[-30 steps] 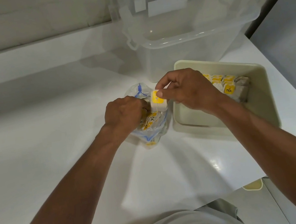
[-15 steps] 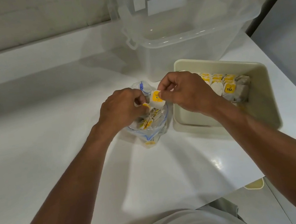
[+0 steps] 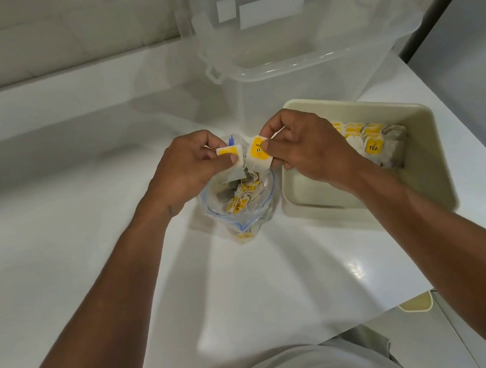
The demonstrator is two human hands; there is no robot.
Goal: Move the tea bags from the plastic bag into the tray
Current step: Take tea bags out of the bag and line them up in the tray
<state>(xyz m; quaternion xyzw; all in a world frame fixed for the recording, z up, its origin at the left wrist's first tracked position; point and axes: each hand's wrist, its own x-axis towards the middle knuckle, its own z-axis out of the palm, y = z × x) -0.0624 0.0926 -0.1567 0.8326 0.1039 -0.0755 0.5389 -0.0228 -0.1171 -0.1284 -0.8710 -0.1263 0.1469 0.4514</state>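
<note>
A clear plastic bag (image 3: pixel 241 212) with a blue zip edge stands open on the white counter, with several yellow-tagged tea bags inside. Just above its mouth my left hand (image 3: pixel 188 168) pinches one tea bag (image 3: pixel 229 154) and my right hand (image 3: pixel 302 145) pinches another tea bag (image 3: pixel 258 157). The two tea bags hang close together, with strings trailing down into the bag. To the right sits the cream tray (image 3: pixel 418 175), with a row of tea bags (image 3: pixel 370 144) along its far side.
A large clear plastic storage bin (image 3: pixel 293 48) stands behind the bag and tray, against the wall. The white counter (image 3: pixel 67 227) ends at its front edge near my torso and at its right edge beyond the tray.
Both hands have lifted above the bag's mouth. My left hand has come out of the bag pinching a second tea bag, and the two tea bags have been drawn slightly apart.
</note>
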